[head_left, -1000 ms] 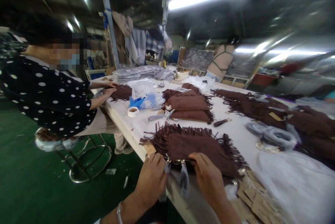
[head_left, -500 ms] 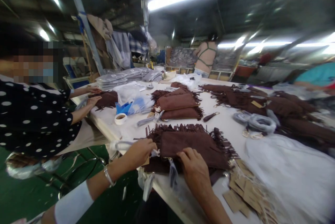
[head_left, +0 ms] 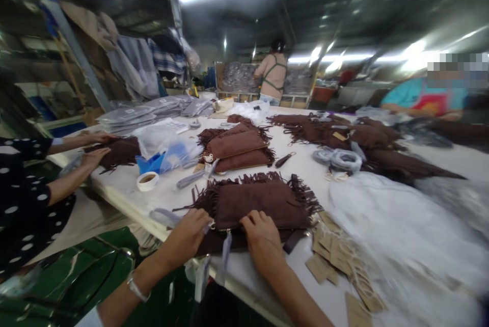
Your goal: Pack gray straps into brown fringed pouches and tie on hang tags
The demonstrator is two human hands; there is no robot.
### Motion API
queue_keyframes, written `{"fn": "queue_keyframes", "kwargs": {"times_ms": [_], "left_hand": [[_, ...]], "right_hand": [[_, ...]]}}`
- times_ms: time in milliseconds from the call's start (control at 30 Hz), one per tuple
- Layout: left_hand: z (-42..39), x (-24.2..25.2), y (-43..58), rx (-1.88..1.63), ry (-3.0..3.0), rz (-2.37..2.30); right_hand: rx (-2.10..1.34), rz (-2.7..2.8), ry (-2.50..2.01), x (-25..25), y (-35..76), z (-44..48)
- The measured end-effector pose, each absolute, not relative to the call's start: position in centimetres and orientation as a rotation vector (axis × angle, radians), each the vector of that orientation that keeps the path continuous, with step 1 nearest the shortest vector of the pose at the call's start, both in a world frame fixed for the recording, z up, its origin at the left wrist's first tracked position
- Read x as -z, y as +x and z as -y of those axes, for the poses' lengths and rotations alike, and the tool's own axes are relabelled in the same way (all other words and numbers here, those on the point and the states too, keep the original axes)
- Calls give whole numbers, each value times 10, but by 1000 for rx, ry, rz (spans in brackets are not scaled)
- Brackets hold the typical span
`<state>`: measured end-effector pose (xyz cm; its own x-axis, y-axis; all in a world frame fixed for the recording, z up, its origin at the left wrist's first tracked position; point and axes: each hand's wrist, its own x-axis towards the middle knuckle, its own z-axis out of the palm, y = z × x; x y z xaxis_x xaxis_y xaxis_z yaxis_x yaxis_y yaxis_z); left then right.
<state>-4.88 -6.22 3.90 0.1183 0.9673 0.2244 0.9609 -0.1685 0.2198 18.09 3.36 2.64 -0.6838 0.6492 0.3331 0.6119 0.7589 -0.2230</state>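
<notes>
A brown suede pouch with fringe (head_left: 260, 199) lies on the white table (head_left: 126, 189) right in front of me, on top of another like it. My left hand (head_left: 187, 235) is closed at the pouch's near left corner, pinching a small metal fitting there. My right hand (head_left: 263, 240) presses down on the near edge of the pouch, fingers curled over it. Clear plastic strips (head_left: 225, 255) hang off the table edge between my hands.
Brown paper tags (head_left: 336, 255) lie to the right, beside white plastic bags (head_left: 389, 215). More fringed pouches (head_left: 237, 146) are stacked mid-table, with a tape roll (head_left: 147, 181) and a blue item (head_left: 151, 163). A co-worker in a dotted top (head_left: 23, 199) handles a pouch at left. Other people work behind.
The camera has swung to the right. My left hand came back from the table edge to the pouch's near left corner. My right hand stayed on the pouch's near edge.
</notes>
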Motion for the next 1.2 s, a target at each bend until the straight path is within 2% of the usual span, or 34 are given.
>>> {"fn": "queue_keyframes", "kwargs": {"times_ms": [233, 367, 433, 567, 700, 933, 1200], "left_hand": [[57, 5, -85, -733, 2452, -1884], [43, -10, -81, -427, 2553, -1971], [45, -23, -73, -384, 2501, -1999], [61, -43, -52, -556, 2443, -1953], [70, -54, -25, -791, 2369, -1959], [41, -26, -12, -742, 2316, -1762], [40, -4, -23, -730, 2315, -1790]], "right_hand": [[-87, 2623, -1045, -31, 183, -27], [-144, 2587, -991, -27, 193, -27], [-191, 2547, -946, -25, 199, -27], [-240, 2457, -893, -27, 201, -17], [-236, 2376, -1082, -42, 190, 12], [-321, 2484, -1336, -45, 152, 23], [-130, 2538, -1390, -59, 181, -4]]}}
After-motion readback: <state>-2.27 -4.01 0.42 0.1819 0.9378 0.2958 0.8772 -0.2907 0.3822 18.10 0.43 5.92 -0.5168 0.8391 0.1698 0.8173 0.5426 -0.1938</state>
